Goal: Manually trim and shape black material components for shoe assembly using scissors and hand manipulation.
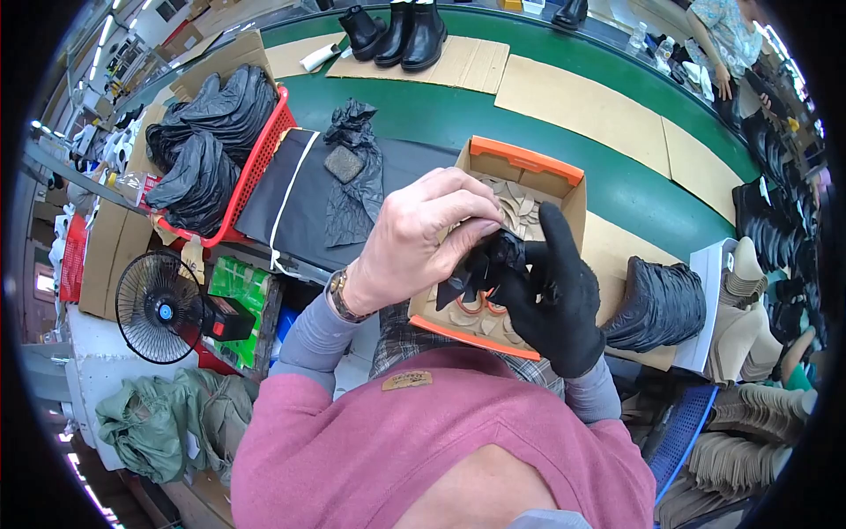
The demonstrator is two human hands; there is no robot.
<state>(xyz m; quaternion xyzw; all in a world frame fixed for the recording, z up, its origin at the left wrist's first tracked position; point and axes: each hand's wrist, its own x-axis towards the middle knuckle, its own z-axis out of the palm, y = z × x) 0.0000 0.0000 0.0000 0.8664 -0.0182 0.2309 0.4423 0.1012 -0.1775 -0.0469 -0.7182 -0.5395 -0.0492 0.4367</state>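
Observation:
My left hand (427,231), bare with a wristwatch (338,293), pinches the top of a small glossy black piece (480,264), perhaps leather. My right hand (557,309), in a black glove, grips the same piece from the right; glove and piece blend, so its outline is unclear. Both hands are over an open cardboard box (575,207) with an orange rim. Flat beige curved pieces (513,201) lie in the box. Near its front, the orange handles of scissors (470,305) show below the black piece.
Left stand a red basket (264,167) of black bagged items and a black fan (160,309). A dark block (344,164) lies on crumpled black plastic. Stacked black pieces (656,304) are at right. Black boots (423,40) stand on the green conveyor (423,115); another person (727,40) is far right.

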